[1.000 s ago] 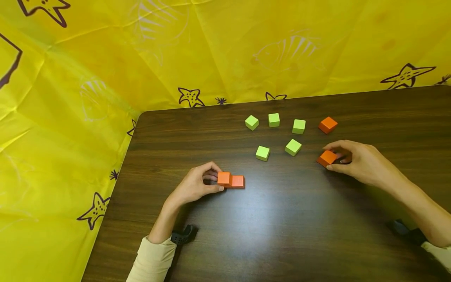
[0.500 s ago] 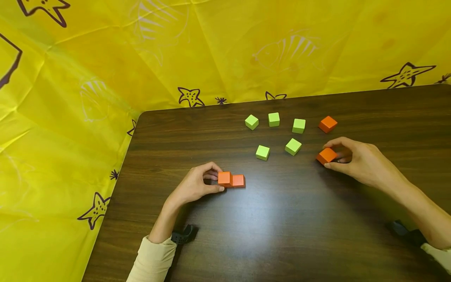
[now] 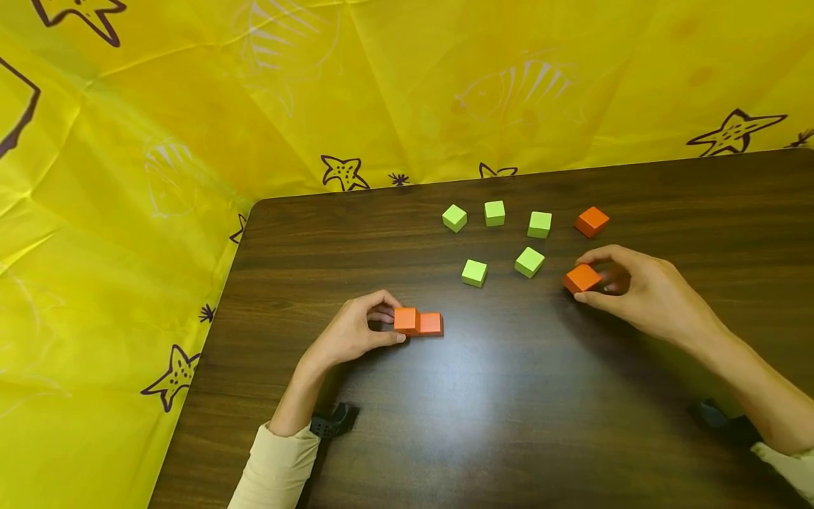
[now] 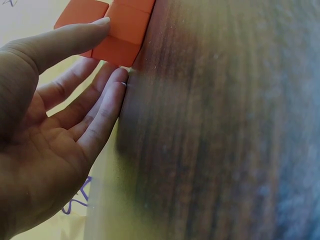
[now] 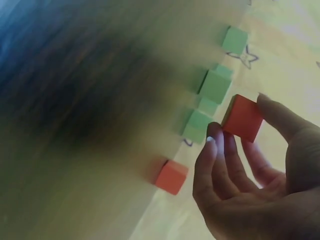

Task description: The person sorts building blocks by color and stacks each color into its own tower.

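In the head view, my left hand (image 3: 356, 327) holds a small stack of orange cubes left of centre, thumb on the near side and fingers behind. The upper orange cube (image 3: 405, 319) sits higher than another orange cube (image 3: 431, 324) touching its right. In the left wrist view the thumb lies across the stack (image 4: 120, 30), low on the table. To the right, my right hand (image 3: 649, 293) pinches an orange cube (image 3: 581, 278) between thumb and fingertips. That cube (image 5: 243, 118) appears raised off the table in the right wrist view. A further orange cube (image 3: 592, 222) lies behind this hand.
Several light green cubes (image 3: 530, 262) stand apart on the dark wooden table (image 3: 509, 424), behind and between the hands. A yellow patterned cloth (image 3: 407, 92) hangs along the table's back and left edges.
My right hand has shifted slightly left with the orange cube, which now looks lifted. The left hand and its cubes stay nearly still.
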`<state>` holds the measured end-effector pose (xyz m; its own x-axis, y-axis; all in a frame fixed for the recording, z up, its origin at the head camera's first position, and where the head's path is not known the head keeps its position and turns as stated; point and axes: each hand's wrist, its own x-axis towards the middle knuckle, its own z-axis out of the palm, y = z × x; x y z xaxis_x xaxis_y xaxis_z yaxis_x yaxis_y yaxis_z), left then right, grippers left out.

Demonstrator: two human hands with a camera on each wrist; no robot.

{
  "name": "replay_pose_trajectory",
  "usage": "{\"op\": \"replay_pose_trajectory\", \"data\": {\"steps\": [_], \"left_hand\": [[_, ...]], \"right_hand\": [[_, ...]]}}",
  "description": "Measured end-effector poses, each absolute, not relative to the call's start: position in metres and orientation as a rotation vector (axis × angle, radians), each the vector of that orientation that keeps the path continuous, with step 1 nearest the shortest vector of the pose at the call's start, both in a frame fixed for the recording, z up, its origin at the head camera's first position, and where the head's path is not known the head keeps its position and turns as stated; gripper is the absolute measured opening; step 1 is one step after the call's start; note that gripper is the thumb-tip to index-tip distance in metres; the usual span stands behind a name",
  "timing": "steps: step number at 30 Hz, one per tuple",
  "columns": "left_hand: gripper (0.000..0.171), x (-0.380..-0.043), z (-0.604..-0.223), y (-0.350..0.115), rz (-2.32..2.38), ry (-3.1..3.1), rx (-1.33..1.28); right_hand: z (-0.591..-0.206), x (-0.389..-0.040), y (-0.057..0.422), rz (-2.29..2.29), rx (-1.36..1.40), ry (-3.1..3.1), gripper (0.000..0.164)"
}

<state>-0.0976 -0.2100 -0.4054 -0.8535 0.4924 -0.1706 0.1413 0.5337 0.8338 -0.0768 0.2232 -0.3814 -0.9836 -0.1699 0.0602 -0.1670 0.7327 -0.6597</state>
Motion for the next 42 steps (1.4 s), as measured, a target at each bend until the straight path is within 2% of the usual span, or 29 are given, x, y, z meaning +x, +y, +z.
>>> {"op": "replay_pose_trajectory", "data": {"steps": [13,42], "left_hand": [[0.036,-0.098,-0.406,-0.210,1.256,2.392,0.518],[0.036,-0.098,-0.405,-0.209,1.259,2.389,0.516]], "right_hand": [[-0.378,-0.072,0.202,-1.305,-0.202,2.873,0.044],[-0.383,-0.078,0.157,-1.407,-0.510,2.845,0.043]]}}
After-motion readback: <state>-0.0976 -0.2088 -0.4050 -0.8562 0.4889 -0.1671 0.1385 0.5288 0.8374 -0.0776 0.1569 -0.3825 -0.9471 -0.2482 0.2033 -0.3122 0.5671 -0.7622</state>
